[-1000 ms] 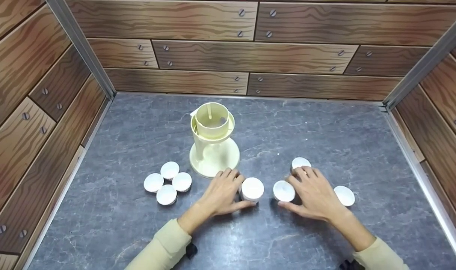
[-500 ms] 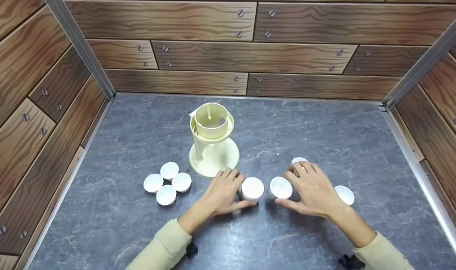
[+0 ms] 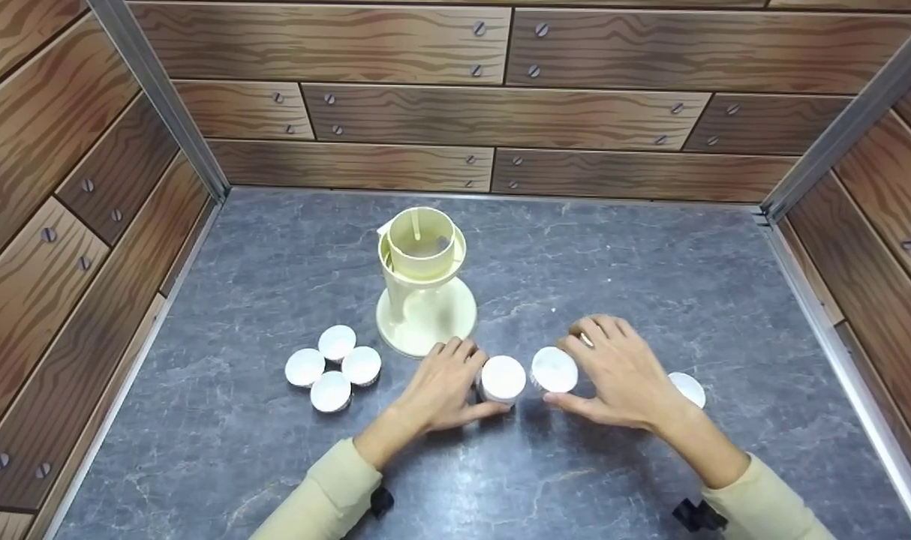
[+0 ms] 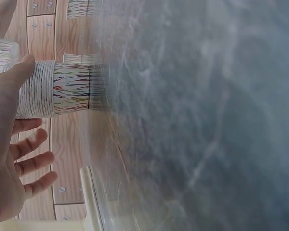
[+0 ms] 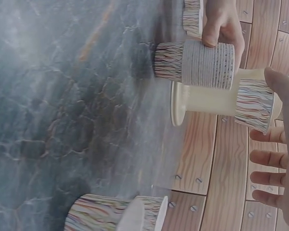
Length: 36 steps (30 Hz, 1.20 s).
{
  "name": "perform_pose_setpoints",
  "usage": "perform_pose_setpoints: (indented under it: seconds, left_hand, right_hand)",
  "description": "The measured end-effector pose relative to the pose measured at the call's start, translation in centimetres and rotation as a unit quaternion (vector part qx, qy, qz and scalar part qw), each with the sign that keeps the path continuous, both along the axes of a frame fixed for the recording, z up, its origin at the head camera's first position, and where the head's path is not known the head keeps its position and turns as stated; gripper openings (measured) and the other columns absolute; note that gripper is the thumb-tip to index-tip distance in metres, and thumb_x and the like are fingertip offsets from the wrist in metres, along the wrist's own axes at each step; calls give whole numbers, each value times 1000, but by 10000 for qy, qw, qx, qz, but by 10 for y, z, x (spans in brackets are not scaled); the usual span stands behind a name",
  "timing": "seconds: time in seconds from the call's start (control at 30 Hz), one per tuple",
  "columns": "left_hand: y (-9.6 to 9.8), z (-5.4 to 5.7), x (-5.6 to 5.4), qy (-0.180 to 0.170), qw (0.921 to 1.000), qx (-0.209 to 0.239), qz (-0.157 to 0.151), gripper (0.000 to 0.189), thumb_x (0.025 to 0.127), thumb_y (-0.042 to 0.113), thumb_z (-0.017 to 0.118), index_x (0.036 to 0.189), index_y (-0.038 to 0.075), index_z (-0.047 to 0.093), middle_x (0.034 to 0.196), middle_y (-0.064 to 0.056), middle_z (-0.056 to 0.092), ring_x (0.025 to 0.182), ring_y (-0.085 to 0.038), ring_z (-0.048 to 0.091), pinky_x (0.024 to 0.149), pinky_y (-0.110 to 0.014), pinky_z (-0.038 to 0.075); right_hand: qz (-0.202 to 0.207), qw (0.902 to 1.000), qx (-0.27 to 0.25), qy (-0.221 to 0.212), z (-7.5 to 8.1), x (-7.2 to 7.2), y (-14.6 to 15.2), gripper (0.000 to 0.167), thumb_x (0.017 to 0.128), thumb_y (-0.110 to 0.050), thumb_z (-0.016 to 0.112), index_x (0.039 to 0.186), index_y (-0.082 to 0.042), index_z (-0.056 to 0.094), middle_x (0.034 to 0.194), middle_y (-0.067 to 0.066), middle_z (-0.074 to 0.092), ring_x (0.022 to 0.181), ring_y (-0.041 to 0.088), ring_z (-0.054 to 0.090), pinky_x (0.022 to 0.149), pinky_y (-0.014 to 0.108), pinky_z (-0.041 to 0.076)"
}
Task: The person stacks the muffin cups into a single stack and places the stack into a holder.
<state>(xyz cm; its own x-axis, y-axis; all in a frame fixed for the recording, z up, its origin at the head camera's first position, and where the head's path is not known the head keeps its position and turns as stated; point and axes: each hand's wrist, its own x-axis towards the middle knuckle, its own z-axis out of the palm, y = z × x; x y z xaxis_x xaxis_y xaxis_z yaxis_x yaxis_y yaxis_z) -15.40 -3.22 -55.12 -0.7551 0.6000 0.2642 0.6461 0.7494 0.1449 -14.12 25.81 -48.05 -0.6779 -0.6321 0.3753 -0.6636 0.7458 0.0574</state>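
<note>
My left hand (image 3: 442,386) grips a stack of nested paper cups (image 3: 503,379) standing on the table; their rims show as close white rings in the left wrist view. My right hand (image 3: 617,375) pinches a single paper cup (image 3: 554,369) between thumb and fingers. That cup, white inside with coloured wavy lines outside, is raised off the table just right of the stack, as the right wrist view shows. Another paper cup (image 3: 687,389) stands beside the right wrist, partly covered by it. One more cup behind the right hand is hidden in the head view.
Several white paper cups (image 3: 331,391) stand grouped at the left. A pale yellow plastic stand (image 3: 425,315) with a round base and a cylinder on top rises behind the left hand. Wood-patterned walls (image 3: 395,112) enclose the dark marbled table (image 3: 275,247) at the back and sides.
My right hand has lifted its cup and carried it left, closer to the stack. It now covers the cup behind it. The left hand stays put around the stack.
</note>
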Motion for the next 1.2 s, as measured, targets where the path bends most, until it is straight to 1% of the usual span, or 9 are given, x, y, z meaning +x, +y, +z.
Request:
perform_pose_setpoints:
  seconds: [0.23,0.3,0.43,0.5,0.63,0.77,0.93,1.07,1.2]
  left_hand:
    - [0,1,-1,92,10000,-21,-27,71,86,80,64,119,17,63,113,-1,64,105,-21,61,89,-38,53]
    - [0,1,-1,120,9999,-29,-27,71,86,80,64,119,17,63,113,-1,64,105,-21,61,89,-38,53]
    - [0,1,-1,151,9999,-61,-16,71,86,80,65,118,16,64,113,-2,65,105,-22,62,89,-38,53]
    - [0,1,-1,120,9999,-61,-11,71,86,79,65,119,16,64,113,-2,66,104,-22,62,88,-38,53]
    - [0,1,0,80,10000,-53,-7,72,87,80,64,120,16,64,113,-2,65,105,-22,62,88,-38,53]
    - [1,0,0,129,9999,-61,-3,72,87,81,62,119,16,64,112,-2,65,104,-21,61,88,-38,52]
    - [1,0,1,147,9999,-78,-4,71,86,80,63,117,16,63,111,-2,65,103,-21,61,87,-38,52]
    - [1,0,0,142,9999,-93,-4,71,86,80,63,117,17,63,110,-1,65,102,-21,61,87,-38,52]
    - [2,0,-1,191,9998,-81,-1,70,86,81,63,117,17,63,109,-1,65,101,-21,60,85,-37,52]
  right_hand:
    - [77,9999,-60,105,5,0,-5,68,87,-80,59,115,-18,69,113,8,65,109,30,62,98,51,52]
    - [89,9999,-68,126,7,0,-6,68,87,-79,60,115,-18,69,113,8,65,109,30,62,98,51,52]
    - [147,9997,-92,168,11,-1,-11,68,83,-77,67,117,-18,69,114,8,65,109,30,62,96,51,53]
    - [182,9996,-91,193,13,-1,-13,69,83,-77,66,118,-18,69,114,8,65,109,30,62,97,51,53]
    - [226,9995,-96,214,16,-3,-16,71,86,-80,61,118,-17,69,116,9,65,110,30,62,97,51,54]
    - [273,9993,-149,214,18,-4,-19,70,84,-79,64,118,-18,68,115,8,65,110,29,62,97,50,54]
    - [316,9991,-148,244,18,-6,-23,70,85,-79,62,119,-18,68,115,7,65,110,28,62,97,50,54]
    - [320,9992,-187,177,18,-6,-24,69,82,-76,69,119,-17,68,115,7,65,110,28,61,96,49,54]
    - [343,9991,-201,176,19,-7,-26,69,82,-75,70,118,-17,68,114,6,64,109,27,61,96,48,54]
